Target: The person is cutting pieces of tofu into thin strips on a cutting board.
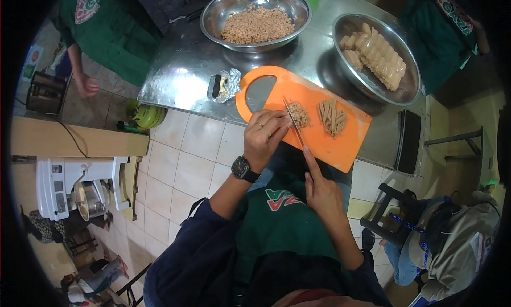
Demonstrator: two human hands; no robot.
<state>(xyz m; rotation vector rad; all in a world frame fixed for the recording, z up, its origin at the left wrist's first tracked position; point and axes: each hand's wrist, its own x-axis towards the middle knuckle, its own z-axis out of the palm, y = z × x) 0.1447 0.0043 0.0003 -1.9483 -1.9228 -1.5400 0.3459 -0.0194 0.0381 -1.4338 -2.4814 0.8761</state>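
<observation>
My right hand [323,192] grips a kitchen knife [296,119] by its handle, index finger stretched along it, the blade pointing away from me over an orange cutting board [314,144]. My left hand [264,135], with a ring and a black watch, has its fingers drawn together at the blade's left side. What they hold, if anything, is hidden. Just right of the blade lies a small heap of diced sausage [301,114]. Farther right on the board are several sausage strips [332,119].
On the steel table [178,88] stand a metal bowl of diced pieces [258,27] and a bowl of whole sausages [378,56]. Crumpled foil [227,85] lies left of the board, a black case [408,142] at right. People in green aprons stand at far left and far right.
</observation>
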